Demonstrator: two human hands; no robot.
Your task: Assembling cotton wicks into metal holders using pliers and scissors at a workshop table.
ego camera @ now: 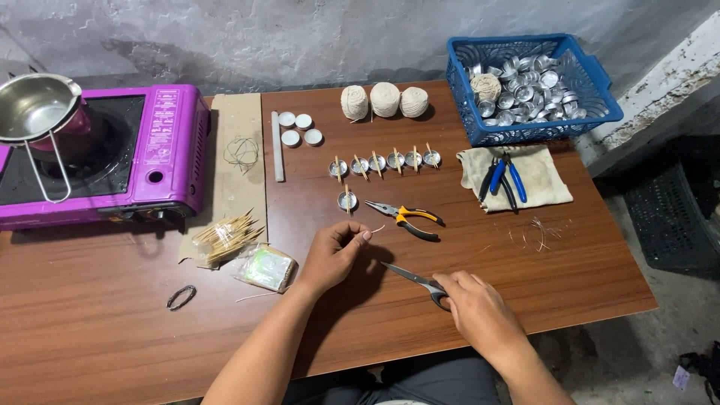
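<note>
1. Left hand (335,255): grip pinched narrow on a short wick piece (374,229), held just above the counter (112,330).
2. Right hand (480,309): fingers closed through the handles of the scissors (414,280), blades lying on the counter, pointing toward the left hand.
3. Yellow-handled pliers (405,217) lie just beyond the hands.
4. Row of small metal cups (384,161) with sticks across them further back; blue basket (600,90) at far right.

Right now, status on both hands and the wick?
Left hand pinching short wick piece. Right hand on scissors, flat on table. Pliers lie just beyond.
</note>
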